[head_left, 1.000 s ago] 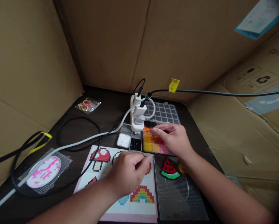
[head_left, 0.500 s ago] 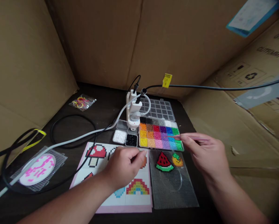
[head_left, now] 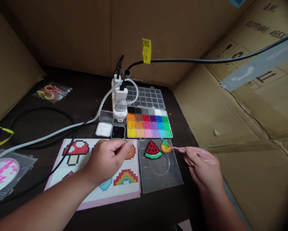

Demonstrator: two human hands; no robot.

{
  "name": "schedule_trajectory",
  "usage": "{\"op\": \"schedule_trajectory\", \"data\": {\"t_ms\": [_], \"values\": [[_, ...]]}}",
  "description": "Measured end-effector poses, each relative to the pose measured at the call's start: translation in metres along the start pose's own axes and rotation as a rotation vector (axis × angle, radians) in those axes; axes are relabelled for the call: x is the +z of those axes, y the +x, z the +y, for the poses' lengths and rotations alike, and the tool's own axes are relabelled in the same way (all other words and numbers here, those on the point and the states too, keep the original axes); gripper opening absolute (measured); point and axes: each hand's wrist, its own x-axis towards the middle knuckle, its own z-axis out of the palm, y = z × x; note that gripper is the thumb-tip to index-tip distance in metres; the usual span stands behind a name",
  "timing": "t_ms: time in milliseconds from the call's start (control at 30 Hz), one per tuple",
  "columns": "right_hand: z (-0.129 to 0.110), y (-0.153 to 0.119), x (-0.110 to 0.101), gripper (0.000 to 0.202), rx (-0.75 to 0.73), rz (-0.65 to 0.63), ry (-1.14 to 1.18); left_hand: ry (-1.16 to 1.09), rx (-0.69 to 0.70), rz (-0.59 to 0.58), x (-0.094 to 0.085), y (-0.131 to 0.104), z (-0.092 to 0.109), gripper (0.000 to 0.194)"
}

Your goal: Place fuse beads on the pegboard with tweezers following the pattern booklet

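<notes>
Pink tweezers (head_left: 180, 149) are pinched in my right hand (head_left: 205, 166), their tip by the right edge of a small orange bead figure (head_left: 166, 147) with a green top. That figure lies on a clear pegboard (head_left: 160, 179), beside a watermelon slice of beads (head_left: 153, 150). My left hand (head_left: 107, 158) is closed with thumb against fingers, over a pattern sheet (head_left: 88, 197); its inside is hidden. The sheet shows a mushroom, a rainbow and other pixel pictures. Behind the pegboard sits a sectioned box of coloured beads (head_left: 150, 123).
White beads (head_left: 104, 129) and black beads (head_left: 118, 132) fill two small boxes. A power strip (head_left: 120, 106) with plugs and cables (head_left: 62, 130) stands behind them. At left are a bagged set of coloured loops (head_left: 52, 92) and a pink-and-white disc (head_left: 3, 175). Cardboard walls (head_left: 79, 35) surround the table.
My right hand has brought the tweezers from the bead box down to the pegboard beside the orange figure. My left hand stays closed over the sheet. The whole view has shifted.
</notes>
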Motion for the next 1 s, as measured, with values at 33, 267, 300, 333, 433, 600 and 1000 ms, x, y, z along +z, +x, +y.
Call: {"op": "schedule_trajectory", "data": {"t_ms": [33, 267, 300, 333, 433, 600, 1000], "values": [[0.001, 0.001, 0.0, 0.017, 0.013, -0.004, 0.01, -0.002, -0.002, 0.0, 0.0, 0.0, 0.0, 0.046], [0.009, 0.007, 0.0, 0.021, 0.067, 0.029, 0.062, -0.002, -0.007, -0.007, -0.001, -0.001, -0.001, 0.046], [0.01, 0.007, 0.0, 0.021, 0.06, 0.033, 0.063, -0.001, -0.005, -0.005, -0.001, -0.001, -0.001, 0.046], [0.01, 0.008, 0.0, 0.022, 0.053, 0.035, 0.063, 0.0, -0.002, -0.003, -0.001, -0.001, -0.001, 0.046], [0.011, 0.008, 0.001, 0.023, 0.048, 0.04, 0.063, 0.0, 0.0, -0.004, 0.0, -0.001, -0.001, 0.046], [0.009, 0.007, 0.004, 0.024, 0.057, 0.049, 0.066, 0.004, 0.011, 0.002, 0.0, -0.001, -0.001, 0.045], [0.013, 0.008, 0.001, 0.02, 0.016, 0.044, 0.073, 0.006, 0.008, 0.003, -0.001, -0.001, -0.001, 0.047]]}}
